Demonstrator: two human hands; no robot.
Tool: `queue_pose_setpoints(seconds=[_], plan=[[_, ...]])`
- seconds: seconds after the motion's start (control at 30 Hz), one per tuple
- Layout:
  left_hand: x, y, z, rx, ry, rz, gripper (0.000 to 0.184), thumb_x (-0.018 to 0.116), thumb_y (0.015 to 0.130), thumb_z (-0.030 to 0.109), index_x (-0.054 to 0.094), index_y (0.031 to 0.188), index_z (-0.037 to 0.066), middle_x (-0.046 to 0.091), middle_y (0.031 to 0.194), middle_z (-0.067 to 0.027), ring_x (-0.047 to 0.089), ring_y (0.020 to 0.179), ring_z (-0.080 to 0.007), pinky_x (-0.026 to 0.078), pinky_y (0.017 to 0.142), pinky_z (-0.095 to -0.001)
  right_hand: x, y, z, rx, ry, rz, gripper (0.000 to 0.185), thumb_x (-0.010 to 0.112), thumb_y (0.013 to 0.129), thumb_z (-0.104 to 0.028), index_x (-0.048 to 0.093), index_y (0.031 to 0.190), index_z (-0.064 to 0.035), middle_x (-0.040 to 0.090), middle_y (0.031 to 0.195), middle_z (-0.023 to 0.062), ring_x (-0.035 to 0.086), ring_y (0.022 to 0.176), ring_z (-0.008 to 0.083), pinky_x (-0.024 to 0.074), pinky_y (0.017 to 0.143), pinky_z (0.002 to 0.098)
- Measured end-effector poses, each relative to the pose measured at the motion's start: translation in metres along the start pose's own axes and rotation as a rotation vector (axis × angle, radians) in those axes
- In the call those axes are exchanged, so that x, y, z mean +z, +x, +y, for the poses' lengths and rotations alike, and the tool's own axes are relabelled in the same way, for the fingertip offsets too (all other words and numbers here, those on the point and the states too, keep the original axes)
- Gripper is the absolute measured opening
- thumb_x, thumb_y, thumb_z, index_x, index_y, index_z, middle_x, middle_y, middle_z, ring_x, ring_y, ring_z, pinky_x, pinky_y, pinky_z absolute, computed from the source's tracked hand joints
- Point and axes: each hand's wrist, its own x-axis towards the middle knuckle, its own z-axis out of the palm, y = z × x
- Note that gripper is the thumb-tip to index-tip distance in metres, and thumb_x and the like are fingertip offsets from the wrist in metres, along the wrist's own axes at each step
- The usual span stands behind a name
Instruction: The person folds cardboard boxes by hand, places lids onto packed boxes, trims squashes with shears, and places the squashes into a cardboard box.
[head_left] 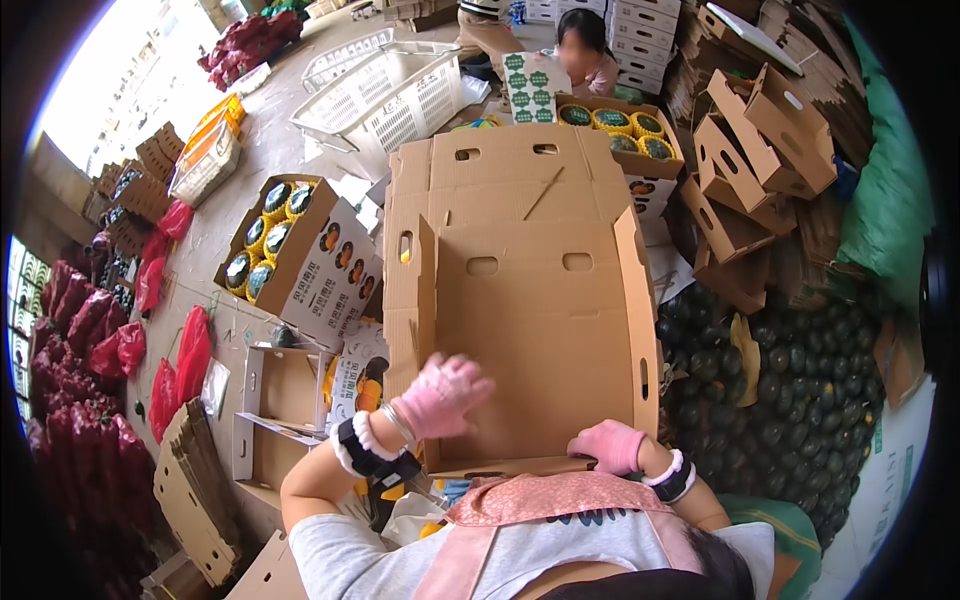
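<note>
A partly folded brown cardboard box lies in front of me, its side walls raised and its far panel lying flat. My left hand, in a pink glove, is over the box's near left corner, fingers spread and slightly blurred, holding nothing. At the near right edge, my right hand, also in a pink glove, has its fingers closed over the near wall of the box. Thin cardboard strips lie on the far panel.
Filled boxes stand at left and beyond. White crates are at the back. Dark green squashes pile up at right below stacked cardboard. A person crouches behind. Small trays lie at left.
</note>
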Motion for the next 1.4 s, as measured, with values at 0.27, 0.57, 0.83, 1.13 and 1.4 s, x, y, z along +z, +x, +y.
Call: queue_pose_setpoints(seconds=[0.27, 0.57, 0.83, 1.13, 1.4], plan=[[-0.01, 0.049, -0.043, -0.225, 0.477, -0.397, 0.026, 0.061, 0.08, 0.017, 0.066, 0.105, 0.012, 0.063, 0.104, -0.0059, 0.054, 0.105, -0.024, 0.011, 0.105, -0.0658, 0.013, -0.007, -0.008, 0.038, 0.009, 0.143, 0.032, 0.06, 0.077, -0.021, 0.06, 0.108, -0.0152, 0.065, 0.092, 0.0117, 0.063, 0.091, 0.0284, 0.05, 0.078, 0.0373], [-0.018, 0.04, -0.097, -0.533, -0.232, 0.612, 0.085, 0.068, 0.076, 0.027, 0.02, 0.143, 0.009, 0.028, 0.139, -0.0224, 0.031, 0.129, -0.0387, 0.03, 0.104, -0.0496, -0.03, -0.048, -0.011, -0.215, 0.242, 0.413, 0.035, 0.058, 0.08, -0.028, 0.057, 0.111, -0.0119, 0.063, 0.092, 0.0115, 0.062, 0.088, 0.0303, 0.0501, 0.077, 0.0385], [-0.02, 0.042, -0.115, -0.672, -1.378, 0.381, 0.061, 0.064, 0.084, 0.024, 0.033, 0.133, 0.004, 0.056, 0.113, -0.0119, 0.06, 0.09, -0.0204, 0.052, 0.073, -0.0329, -0.109, -0.017, 0.104, 0.577, 0.119, 1.149, 0.052, 0.071, 0.071, -0.025, 0.051, 0.114, -0.005, 0.059, 0.104, 0.0171, 0.059, 0.092, 0.032, 0.0482, 0.081, 0.0373], [0.05, 0.031, -0.155, 0.257, -0.387, 0.569, 0.032, 0.045, 0.094, 0.017, 0.052, 0.123, 0.007, 0.056, 0.119, -0.0112, 0.045, 0.116, -0.0307, 0.038, 0.098, -0.0348, -0.113, 0.002, 0.118, 0.025, 0.652, 0.902, 0.024, 0.06, 0.076, -0.001, 0.066, 0.099, 0.0001, 0.065, 0.09, 0.0053, 0.059, 0.09, 0.0134, 0.0463, 0.081, 0.026], [0.062, 0.033, -0.141, -0.033, -1.185, 0.746, 0.019, 0.058, 0.085, 0.011, 0.054, 0.102, 0.003, 0.056, 0.101, -0.006, 0.051, 0.097, -0.0202, 0.041, 0.092, -0.0337, -0.101, -0.005, 0.114, -0.112, 0.937, 0.991, 0.012, 0.06, 0.078, 0.003, 0.065, 0.089, -0.0005, 0.063, 0.082, 0.0017, 0.057, 0.077, 0.0071, 0.0462, 0.07, 0.0209]])
